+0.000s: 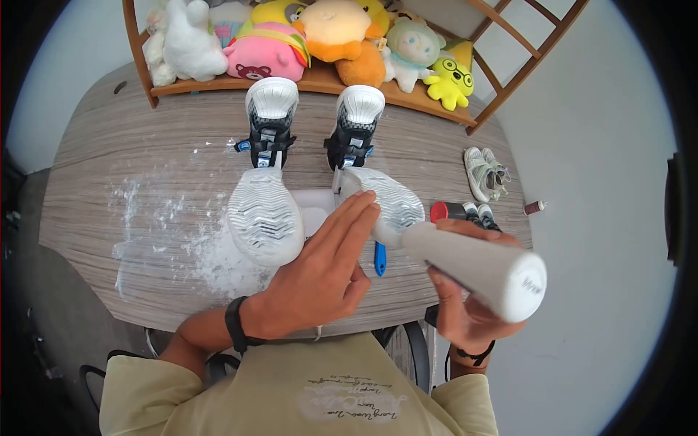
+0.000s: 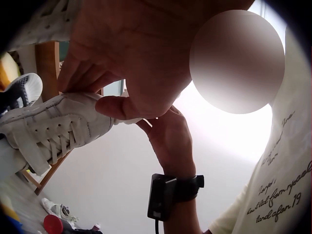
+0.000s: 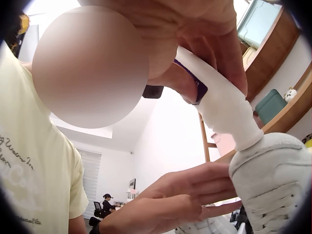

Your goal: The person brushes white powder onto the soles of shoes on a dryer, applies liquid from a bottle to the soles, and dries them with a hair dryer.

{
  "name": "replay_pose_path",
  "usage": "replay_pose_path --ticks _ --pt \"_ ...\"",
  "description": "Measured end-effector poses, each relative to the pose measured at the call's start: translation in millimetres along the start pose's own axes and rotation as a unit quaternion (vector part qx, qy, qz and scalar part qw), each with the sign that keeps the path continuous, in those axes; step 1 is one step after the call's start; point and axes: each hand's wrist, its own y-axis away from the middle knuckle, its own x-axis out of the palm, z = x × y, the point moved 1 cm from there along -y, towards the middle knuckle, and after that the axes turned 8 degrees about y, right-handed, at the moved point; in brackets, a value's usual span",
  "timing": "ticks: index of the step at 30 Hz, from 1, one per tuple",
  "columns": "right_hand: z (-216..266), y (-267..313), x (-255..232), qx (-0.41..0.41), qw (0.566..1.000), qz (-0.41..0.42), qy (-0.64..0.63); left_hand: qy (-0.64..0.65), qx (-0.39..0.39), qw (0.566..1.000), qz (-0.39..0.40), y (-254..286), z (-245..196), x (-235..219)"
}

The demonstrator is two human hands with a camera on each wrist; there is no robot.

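Note:
Two white shoes stand soles up on a support, the left sole (image 1: 265, 216) facing the camera. My left hand (image 1: 313, 272), fingers straight, touches the side and sole of the right shoe (image 1: 398, 200); the left wrist view shows its fingers and thumb (image 2: 117, 107) against the laced white shoe (image 2: 53, 126). In my right hand (image 1: 465, 305) is a white bottle (image 1: 480, 269), fingers curled round it, its narrow end at the toe of the right shoe. The right wrist view shows the bottle (image 3: 229, 109) meeting the toe (image 3: 273, 156).
Two black-and-white shoes (image 1: 273, 102) stand behind. A blue-handled brush (image 1: 380, 259) lies below the right shoe. White residue (image 1: 225, 251) marks the table at left. Plush toys (image 1: 334, 29) fill a wooden shelf. Small shoes (image 1: 480, 174), a red-rimmed cup (image 1: 440, 211) and a small bottle (image 1: 535, 208) are at right.

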Motion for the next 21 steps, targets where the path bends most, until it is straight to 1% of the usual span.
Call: replay_pose_path --ticks 1,2,4,5,7,8,11,13,15,18,21 --pt "2 -1 1 -0.008 1.0 0.008 -0.009 -0.002 0.0 1.0 0.007 0 0 0" --pt "6 -2 -1 -0.007 0.999 0.032 0.016 -0.003 0.001 1.0 0.015 1 1 -1" --pt "8 -1 -3 -0.003 0.998 0.053 0.039 -0.001 0.002 1.0 0.024 0 1 -1" --pt "6 1 -3 0.001 0.998 0.051 0.036 0.003 0.001 1.0 0.025 0 1 -1" --pt "1 5 -2 0.009 1.0 0.009 0.024 0.006 0.001 1.0 0.025 0 1 -2" --pt "-4 7 -2 0.013 0.999 -0.03 0.015 0.006 0.002 1.0 0.025 0 2 -1" --pt "-10 13 -7 0.092 0.987 -0.119 0.064 0.012 0.0 1.0 0.005 -1 0 1" --pt "-19 17 -15 0.033 0.992 -0.07 0.1 0.012 0.001 1.0 -0.004 -2 0 1" --pt "-16 17 -10 0.042 0.996 -0.068 0.027 0.009 0.0 1.0 -0.001 -2 0 2" --pt "-10 18 -7 0.05 0.994 -0.026 -0.089 0.016 -0.005 1.0 0.001 -1 3 3" --pt "-13 21 -6 0.049 0.991 -0.001 -0.126 0.013 -0.004 1.0 0.003 -2 1 3"
